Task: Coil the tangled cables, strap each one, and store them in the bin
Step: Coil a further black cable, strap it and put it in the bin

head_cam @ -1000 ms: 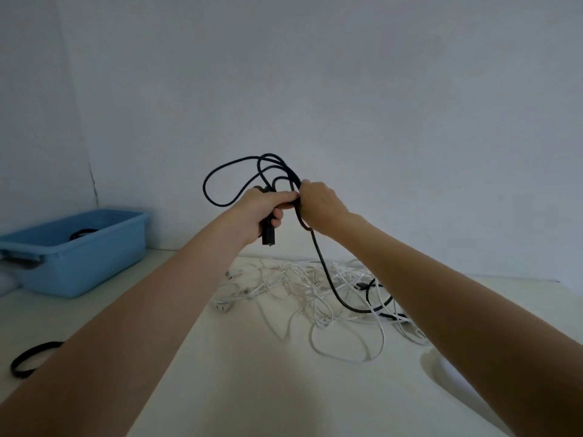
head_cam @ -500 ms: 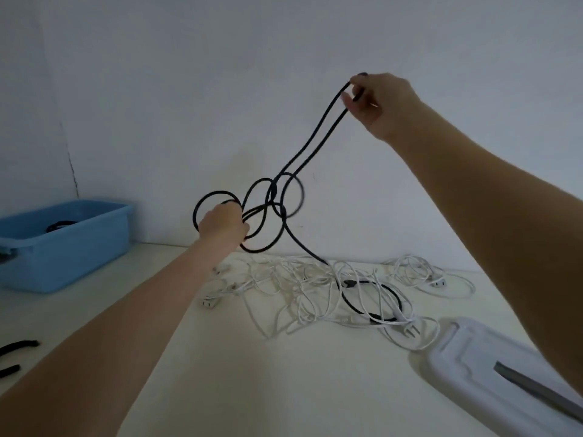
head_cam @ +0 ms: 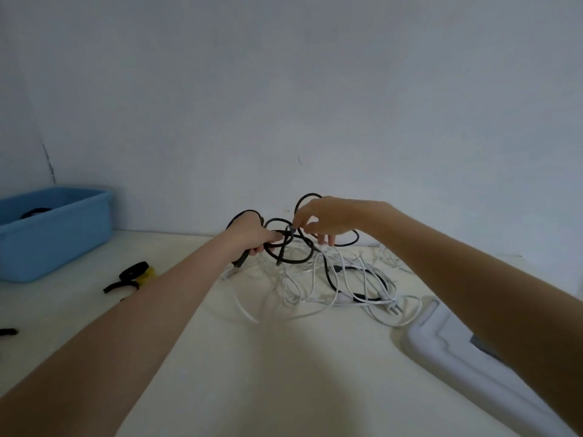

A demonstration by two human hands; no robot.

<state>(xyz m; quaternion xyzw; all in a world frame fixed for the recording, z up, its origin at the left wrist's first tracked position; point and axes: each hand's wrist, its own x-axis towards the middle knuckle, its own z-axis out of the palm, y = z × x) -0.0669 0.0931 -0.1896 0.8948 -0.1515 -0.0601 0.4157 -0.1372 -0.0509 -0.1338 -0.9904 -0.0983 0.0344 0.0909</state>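
A black cable (head_cam: 303,250) hangs in loose loops between my hands, just above a tangle of white cables (head_cam: 315,285) on the table. My left hand (head_cam: 252,234) is closed around several of its loops, with one plug end sticking out below the fist. My right hand (head_cam: 325,219) pinches a strand of the same black cable between thumb and forefinger, close to the left hand. The rest of the black cable runs down into the white tangle. The blue bin (head_cam: 63,234) stands at the far left with a dark coil inside.
Black straps (head_cam: 132,272) and a yellow one (head_cam: 148,274) lie on the table left of my left forearm; another black strap (head_cam: 8,332) is at the left edge. A white lid (head_cam: 457,357) lies at the right under my right arm. A wall rises behind.
My right hand has dropped from high up on the right back down beside my left hand, and the long stretched loop has collapsed into slack loops over the tangle.
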